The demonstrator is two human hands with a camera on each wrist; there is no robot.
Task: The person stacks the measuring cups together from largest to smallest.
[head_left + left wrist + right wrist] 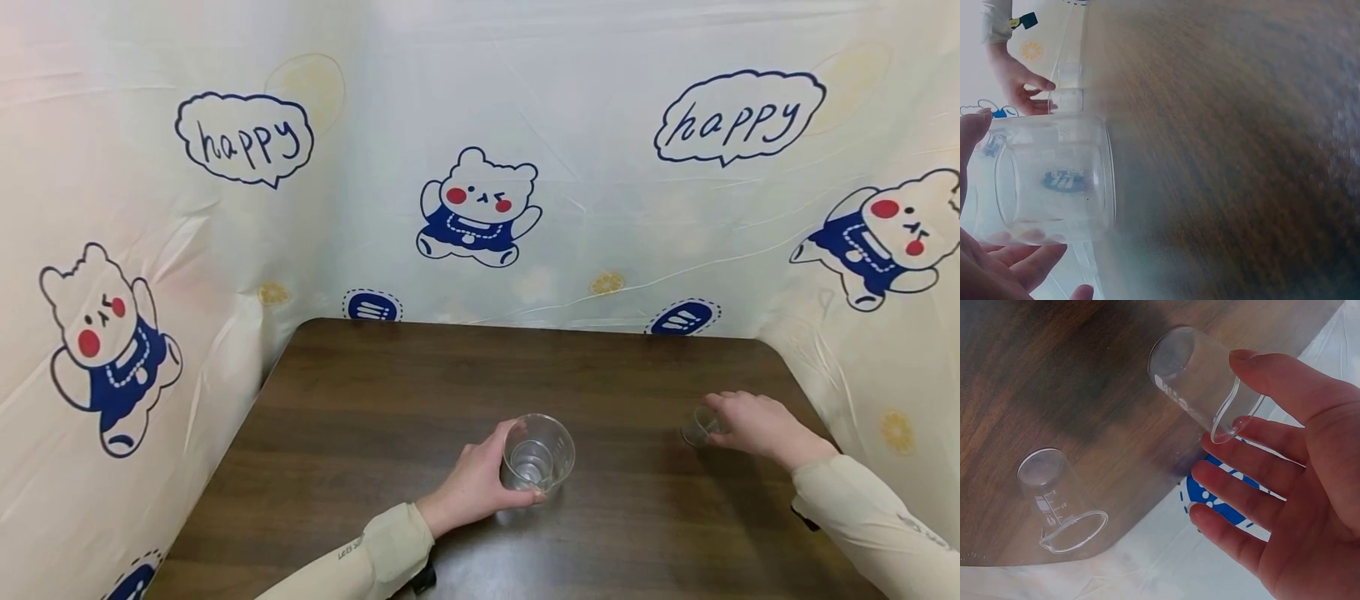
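Note:
My left hand [480, 479] grips a large clear glass beaker [564, 454], thumb on its near side and fingers round the other. Nested inside that beaker is a smaller one [1007, 187], whose rim shows in the left wrist view. Over to the right, a small glass beaker [1194, 378] stands upright on the table. The right hand [757, 427] is at its rim, thumb and fingers spread to either side and largely straight. Another small beaker with white measuring marks [1063, 503] stands nearby in the right wrist view; in the head view the right hand hides it.
A dark wooden table [360, 417] with rounded corners carries the beakers. Behind and beside it hangs a pale curtain [585, 208] with bear prints and lettering. The marked beaker stands near the table's edge.

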